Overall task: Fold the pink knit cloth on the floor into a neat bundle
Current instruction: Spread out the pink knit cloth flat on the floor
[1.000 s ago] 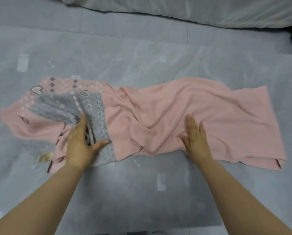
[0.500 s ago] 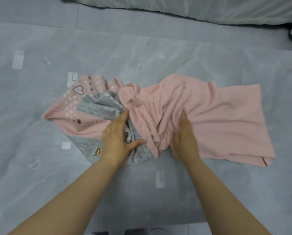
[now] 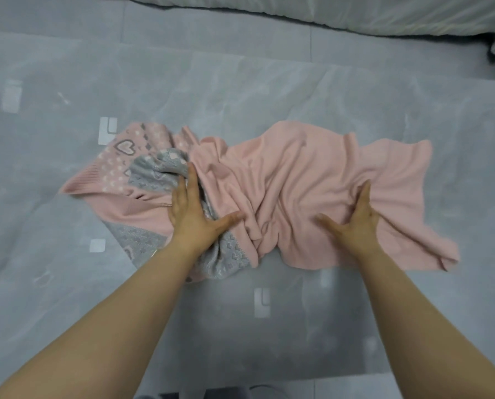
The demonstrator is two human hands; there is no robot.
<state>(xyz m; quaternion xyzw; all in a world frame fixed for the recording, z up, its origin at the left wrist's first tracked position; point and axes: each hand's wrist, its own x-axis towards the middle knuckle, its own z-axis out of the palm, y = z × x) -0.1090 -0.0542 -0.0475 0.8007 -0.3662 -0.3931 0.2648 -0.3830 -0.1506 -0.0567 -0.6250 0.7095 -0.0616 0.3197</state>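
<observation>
From the head view, the pink knit cloth (image 3: 298, 197) is lying stretched and rumpled on the floor (image 3: 240, 341), no neat bundle yet. The left hand (image 3: 194, 214) is pressing flat, fingers spread, on the grey patterned end (image 3: 160, 174) bunched just beyond its fingertips. The right hand (image 3: 355, 223) is resting open on the plain pink part. Most of the folding looks undone. White bedding (image 3: 355, 15) is lying well beyond both hands; nothing is blocking them.

Both forearms bare, reaching fwd. Left hand (image 3: 193, 211) flat, palm down, fingers together, thumb out to the right. Right hand (image 3: 355, 218) flat too, thumb splayed left.
</observation>
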